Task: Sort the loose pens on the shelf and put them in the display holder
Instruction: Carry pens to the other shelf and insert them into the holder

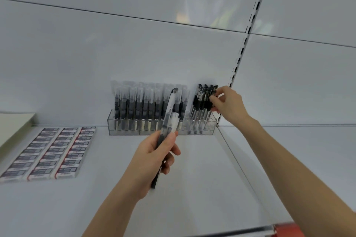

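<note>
Nearest you, in front of the display holder (125,131), your left hand (154,152) is curled round a small bundle of loose pens (170,113). Their caps rise up across the holder's middle, and a dark barrel end pokes out below your palm. The grip looks loose, so a pen could slide out onto the shelf (192,169).

The holder stands at the back of the shelf. Clear-capped pens (134,102) fill its left and middle. At its right end, your right hand (229,104) pinches the black-capped pens (202,100) with fingertips and thumb. Tugging there could tip that row, or nudge the holder sideways. Mixing the two cap types would undo the sorting.
</note>
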A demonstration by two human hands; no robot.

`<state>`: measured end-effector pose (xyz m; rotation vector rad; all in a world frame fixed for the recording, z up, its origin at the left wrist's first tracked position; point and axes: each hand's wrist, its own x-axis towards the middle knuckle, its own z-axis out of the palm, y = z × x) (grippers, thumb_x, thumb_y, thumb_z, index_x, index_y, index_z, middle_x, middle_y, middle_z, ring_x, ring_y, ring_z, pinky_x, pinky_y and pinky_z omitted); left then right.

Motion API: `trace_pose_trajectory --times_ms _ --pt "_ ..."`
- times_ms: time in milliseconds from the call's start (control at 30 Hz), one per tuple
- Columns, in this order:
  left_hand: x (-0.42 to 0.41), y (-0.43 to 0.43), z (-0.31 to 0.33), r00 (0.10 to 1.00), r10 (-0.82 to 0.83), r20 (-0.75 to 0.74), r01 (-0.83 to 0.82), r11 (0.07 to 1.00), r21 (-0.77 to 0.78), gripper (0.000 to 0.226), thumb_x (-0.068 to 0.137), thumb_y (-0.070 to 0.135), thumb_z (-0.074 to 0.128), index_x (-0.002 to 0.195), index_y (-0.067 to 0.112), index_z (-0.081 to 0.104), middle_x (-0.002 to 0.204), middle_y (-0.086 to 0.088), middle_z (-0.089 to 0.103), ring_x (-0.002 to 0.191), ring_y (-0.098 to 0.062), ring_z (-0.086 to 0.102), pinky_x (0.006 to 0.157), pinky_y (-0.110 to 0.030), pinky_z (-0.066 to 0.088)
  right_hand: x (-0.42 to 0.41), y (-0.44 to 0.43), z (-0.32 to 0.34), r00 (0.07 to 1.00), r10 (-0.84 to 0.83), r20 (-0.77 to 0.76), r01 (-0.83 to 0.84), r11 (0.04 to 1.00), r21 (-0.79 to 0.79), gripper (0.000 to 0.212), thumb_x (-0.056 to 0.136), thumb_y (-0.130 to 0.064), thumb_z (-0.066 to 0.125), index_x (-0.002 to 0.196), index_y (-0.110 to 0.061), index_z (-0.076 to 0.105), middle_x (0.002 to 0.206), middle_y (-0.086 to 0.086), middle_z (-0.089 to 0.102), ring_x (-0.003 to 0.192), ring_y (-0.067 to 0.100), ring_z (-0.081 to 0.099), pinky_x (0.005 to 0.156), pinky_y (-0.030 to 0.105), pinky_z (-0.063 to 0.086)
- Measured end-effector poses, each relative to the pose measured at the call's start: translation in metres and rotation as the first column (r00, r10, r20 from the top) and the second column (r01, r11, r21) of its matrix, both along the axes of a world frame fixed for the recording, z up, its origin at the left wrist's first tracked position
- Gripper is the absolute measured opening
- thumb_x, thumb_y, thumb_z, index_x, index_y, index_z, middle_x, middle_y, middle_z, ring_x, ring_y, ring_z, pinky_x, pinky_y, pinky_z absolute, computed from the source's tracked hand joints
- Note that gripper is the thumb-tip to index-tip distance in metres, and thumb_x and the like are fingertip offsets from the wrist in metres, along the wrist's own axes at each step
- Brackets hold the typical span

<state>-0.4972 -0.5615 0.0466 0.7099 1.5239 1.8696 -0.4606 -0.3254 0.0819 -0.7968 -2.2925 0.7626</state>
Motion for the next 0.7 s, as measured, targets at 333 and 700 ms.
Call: trace_pose_trajectory --times_ms 333,700 --pt "0.004 0.005 -0.002 0.999 -0.023 0.047 0.023 1.0 0.016 0.021 0.092 0.022 0.048 0.099 0.003 0.052 0.079 -0.009 0.073 0.043 -0.01 0.048 0.039 -0.019 0.038 0.034 -0.076 0.009 0.941 0.276 -0.197 -0.316 0.925 -0.213 0.016 0.084 -0.032 0.064 0.07 -0.024 0.069 0.067 -0.009 0.067 0.063 0.0 0.059 0.065 0.019 0.049" --pt "-0.008 -0.002 -0.011 0.988 0.13 0.083 -0.129 0.991 -0.025 0.019 0.092 0.019 0.049 0.096 0.004 0.059 0.092 -0.009 0.07 0.08 -0.018 0.071 0.064 -0.029 0.059 0.029 -0.057 0.027 0.895 0.165 -0.414 -0.332 0.867 -0.372 0.005 0.085 -0.007 0.063 0.086 -0.008 0.067 0.06 -0.002 0.07 0.059 0.008 0.067 0.061 0.019 0.056"
